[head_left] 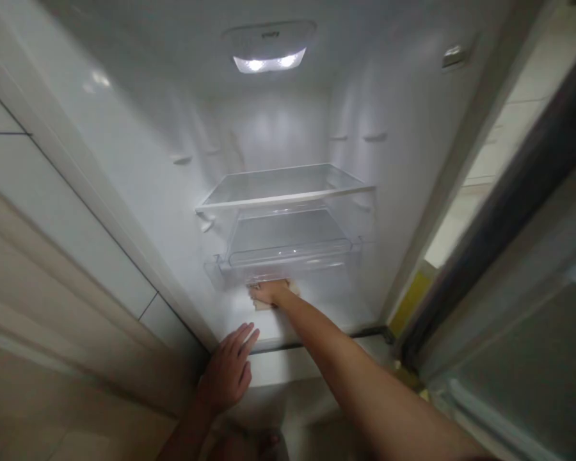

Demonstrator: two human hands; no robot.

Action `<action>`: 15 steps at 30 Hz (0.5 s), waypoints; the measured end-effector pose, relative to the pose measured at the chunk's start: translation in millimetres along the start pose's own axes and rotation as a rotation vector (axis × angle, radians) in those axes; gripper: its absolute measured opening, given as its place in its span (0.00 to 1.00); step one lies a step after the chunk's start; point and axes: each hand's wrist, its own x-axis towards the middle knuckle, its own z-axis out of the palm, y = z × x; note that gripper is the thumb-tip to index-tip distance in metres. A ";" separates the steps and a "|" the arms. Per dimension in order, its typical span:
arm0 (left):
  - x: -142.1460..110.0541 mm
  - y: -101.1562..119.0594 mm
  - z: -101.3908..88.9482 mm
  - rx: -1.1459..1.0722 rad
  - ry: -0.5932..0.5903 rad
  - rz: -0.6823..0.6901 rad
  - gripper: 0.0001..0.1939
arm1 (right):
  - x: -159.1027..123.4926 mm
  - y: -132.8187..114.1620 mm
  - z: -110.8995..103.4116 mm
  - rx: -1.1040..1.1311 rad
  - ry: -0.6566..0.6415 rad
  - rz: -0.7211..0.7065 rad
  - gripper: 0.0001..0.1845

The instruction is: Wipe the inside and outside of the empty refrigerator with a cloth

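An open fridge (388, 256) with white inner walls fills the view. Deep inside it, at the bottom, my right hand (271, 293) presses a tan cloth (264, 305) against the white floor (326, 301). Its fingers are bent over the cloth, which sticks out in front of and beside them. At the lower front edge, near the left side, my left hand (228, 371) rests with its fingers stretched out and nothing in it.
Above my right hand sit a clear drawer or tray (292, 253) and a glass shelf (288, 192). A lit lamp (271, 63) is at the top. The open door (523, 358) stands at right; a tiled wall (72, 211) runs along the left.
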 end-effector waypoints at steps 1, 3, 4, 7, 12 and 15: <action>-0.3 -0.1 0.3 0.009 0.010 0.006 0.45 | -11.9 -1.7 -3.0 -0.012 0.006 -0.016 0.30; -0.7 -0.2 1.4 0.029 0.031 0.016 0.45 | -35.8 -3.3 -6.7 -0.032 0.012 -0.056 0.33; -0.8 -0.3 2.1 0.037 0.045 0.025 0.45 | -46.7 -2.7 -8.0 -0.038 0.008 -0.075 0.34; -0.9 -1.2 5.3 0.057 0.078 0.049 0.44 | -71.4 6.7 -14.0 -0.046 -0.019 -0.090 0.34; -2.2 -3.8 10.7 0.073 0.105 0.076 0.43 | -84.2 41.7 -30.0 -0.066 0.014 0.036 0.36; -3.2 -3.9 10.3 0.057 0.089 0.064 0.43 | -80.7 68.3 -37.7 -0.073 0.090 0.188 0.32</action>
